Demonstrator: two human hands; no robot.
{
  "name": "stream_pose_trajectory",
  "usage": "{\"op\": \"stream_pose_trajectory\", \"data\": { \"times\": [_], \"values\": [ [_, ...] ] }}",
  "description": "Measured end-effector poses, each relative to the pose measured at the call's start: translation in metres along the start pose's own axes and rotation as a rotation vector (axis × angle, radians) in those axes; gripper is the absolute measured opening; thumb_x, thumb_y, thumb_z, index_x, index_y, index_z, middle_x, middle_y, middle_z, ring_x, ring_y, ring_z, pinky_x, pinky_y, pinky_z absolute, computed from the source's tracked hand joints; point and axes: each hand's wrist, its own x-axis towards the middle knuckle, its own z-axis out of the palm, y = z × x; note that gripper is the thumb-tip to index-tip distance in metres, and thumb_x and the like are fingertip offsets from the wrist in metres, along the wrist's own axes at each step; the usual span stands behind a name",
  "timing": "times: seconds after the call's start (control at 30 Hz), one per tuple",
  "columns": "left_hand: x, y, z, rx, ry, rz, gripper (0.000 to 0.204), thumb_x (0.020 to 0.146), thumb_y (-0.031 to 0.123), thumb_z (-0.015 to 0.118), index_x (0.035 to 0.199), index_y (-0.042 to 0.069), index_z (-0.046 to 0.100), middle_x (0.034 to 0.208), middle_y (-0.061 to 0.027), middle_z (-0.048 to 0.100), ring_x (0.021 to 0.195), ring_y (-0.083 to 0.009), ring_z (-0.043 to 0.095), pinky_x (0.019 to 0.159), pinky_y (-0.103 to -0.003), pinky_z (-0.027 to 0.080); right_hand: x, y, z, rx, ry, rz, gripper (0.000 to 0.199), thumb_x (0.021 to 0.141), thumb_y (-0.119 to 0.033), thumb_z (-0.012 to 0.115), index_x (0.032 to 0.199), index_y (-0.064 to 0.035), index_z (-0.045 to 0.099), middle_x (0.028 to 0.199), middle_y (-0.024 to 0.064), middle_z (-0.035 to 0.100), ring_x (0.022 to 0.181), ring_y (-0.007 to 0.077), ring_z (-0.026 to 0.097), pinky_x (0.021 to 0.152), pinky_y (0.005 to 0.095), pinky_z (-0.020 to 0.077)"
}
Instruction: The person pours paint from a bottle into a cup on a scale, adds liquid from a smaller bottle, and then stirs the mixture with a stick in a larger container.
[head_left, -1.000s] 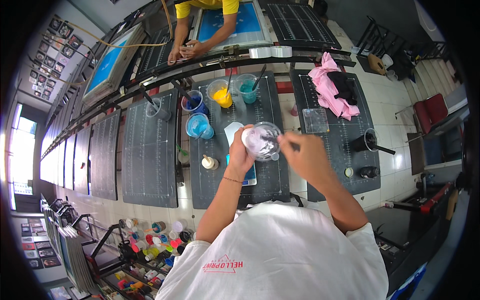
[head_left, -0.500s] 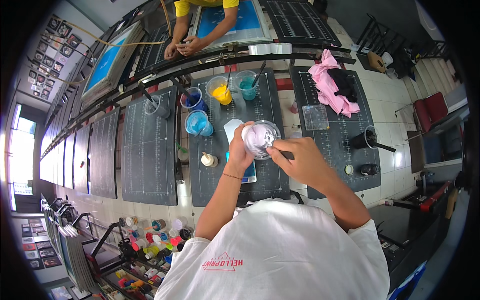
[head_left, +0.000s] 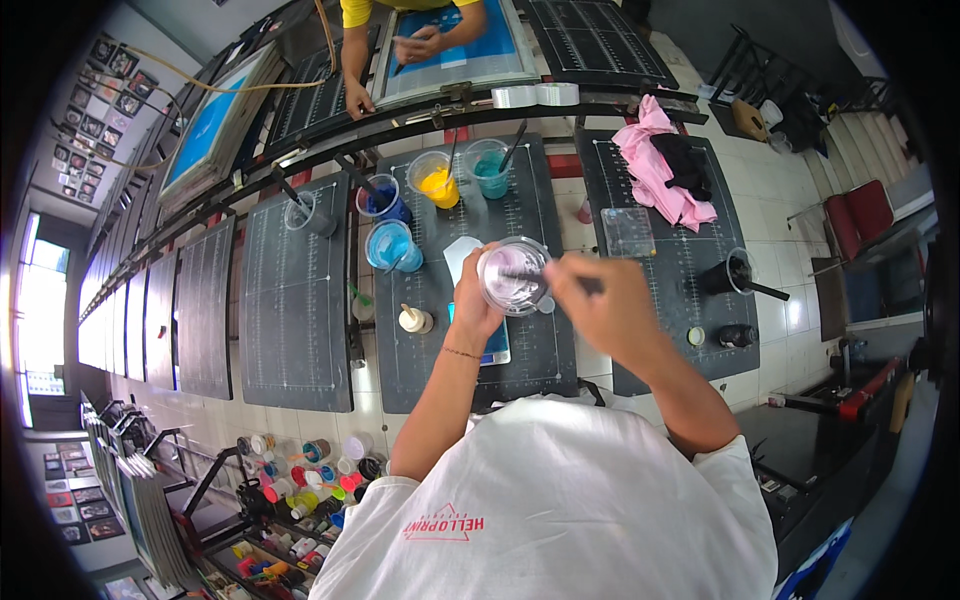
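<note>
Pale lilac paint fills the bottom of a clear plastic cup (head_left: pixel 513 276), which the person holds tilted above the dark gridded board (head_left: pixel 470 340) in the middle of the bench. From the head view, the left hand (head_left: pixel 472 303) wraps the cup from its left side, fingers curled round the wall and closed on it. The right hand (head_left: pixel 603 305) is bunched in a fist just to the right of the cup, closed on a dark stirring stick (head_left: pixel 540 277) whose end reaches into the paint.

Behind the held cup stand more clear cups on the same board: one with yellow paint (head_left: pixel 437 180), one with teal paint (head_left: pixel 489 166), each with a stick leaning in it. A cup of dark blue paint (head_left: pixel 382 200) sits to their left, and just in front of it a cup of light blue paint (head_left: pixel 391 246). A small cream-coloured bottle (head_left: pixel 414 320) stands near the left wrist. A white sheet (head_left: pixel 462 256) lies under the hands, partly hidden.

On the right board lie a pink cloth (head_left: pixel 655 170), a dark cup (head_left: pixel 733 275) with a stick in it, and a clear square lid (head_left: pixel 628 231). At the far side another person's hands (head_left: pixel 420 45) rest on a blue screen frame (head_left: pixel 455 55).
</note>
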Motion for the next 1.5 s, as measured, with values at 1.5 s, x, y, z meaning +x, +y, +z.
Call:
{"op": "stream_pose_trajectory", "data": {
  "times": [1.5],
  "values": [
    [-0.004, 0.006, -0.011, 0.056, -0.038, -0.027, 0.04, 0.109, 0.034, 0.033, 0.123, 0.005, 0.057, 0.116, -0.0137, 0.067, 0.109, -0.028, 0.066, 0.098, -0.043, 0.055, -0.021, -0.006, 0.011, -0.027, -0.008, -0.117, 0.032, 0.097, -0.028, 0.064, 0.075, -0.0056, 0.062, 0.061, 0.0145, 0.061, 0.055, 0.0371, 0.06, 0.051, 0.0432, 0.0445]
  ]
}}
